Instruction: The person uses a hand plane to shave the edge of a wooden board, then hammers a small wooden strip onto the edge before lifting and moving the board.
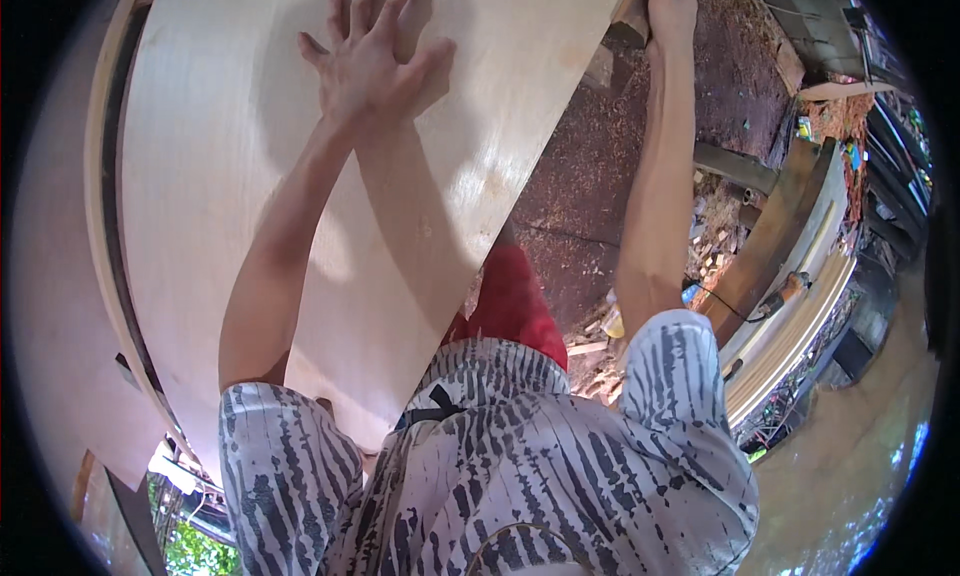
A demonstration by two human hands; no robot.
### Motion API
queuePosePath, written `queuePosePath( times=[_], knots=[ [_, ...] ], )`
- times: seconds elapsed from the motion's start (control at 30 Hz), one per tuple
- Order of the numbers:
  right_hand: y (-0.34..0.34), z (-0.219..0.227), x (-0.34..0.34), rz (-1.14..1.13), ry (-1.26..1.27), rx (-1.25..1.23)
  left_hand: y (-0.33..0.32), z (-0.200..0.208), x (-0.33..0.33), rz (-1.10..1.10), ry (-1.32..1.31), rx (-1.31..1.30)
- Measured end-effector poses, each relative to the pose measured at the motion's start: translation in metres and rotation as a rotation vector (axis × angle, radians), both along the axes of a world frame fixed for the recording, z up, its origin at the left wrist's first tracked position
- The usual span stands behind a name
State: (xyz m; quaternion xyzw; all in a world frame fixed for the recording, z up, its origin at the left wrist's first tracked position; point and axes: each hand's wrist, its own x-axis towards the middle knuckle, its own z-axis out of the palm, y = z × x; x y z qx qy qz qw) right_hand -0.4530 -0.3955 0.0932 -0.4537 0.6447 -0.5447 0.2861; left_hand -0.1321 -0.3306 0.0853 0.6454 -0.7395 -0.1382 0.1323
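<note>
A large pale plywood sheet fills the left and middle of the view, its right edge running slantwise toward my waist. My left hand is over the sheet's upper part, palm down with its fingers spread; its shadow falls just beside it, and whether the palm presses on the wood I cannot tell. At the top, beside the sheet's right edge, my right hand is closed against a brown wooden block. The top of the picture cuts off part of those fingers.
Sawdust covers the brown ground right of the sheet. Wood offcuts lie there in a heap. Farther right are a long brown board, pale strips and an orange-and-black power tool with a cord. Another pale panel stands at the far left.
</note>
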Motion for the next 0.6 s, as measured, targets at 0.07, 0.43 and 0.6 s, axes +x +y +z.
queuePosePath(
  times=[0.07,0.43,0.6],
  knots=[
    [0.012,-0.015,-0.011,-0.005,-0.005,0.013,-0.006,0.003,-0.001,0.001,-0.015,-0.038],
    [0.207,-0.001,0.12,0.0,-0.196,0.287,0.002,-0.024,0.019,0.0,-0.092,-0.156],
    [0.118,-0.003,0.07,0.006,-0.134,0.223,-0.001,0.006,0.005,0.017,-0.004,-0.03]
  ],
)
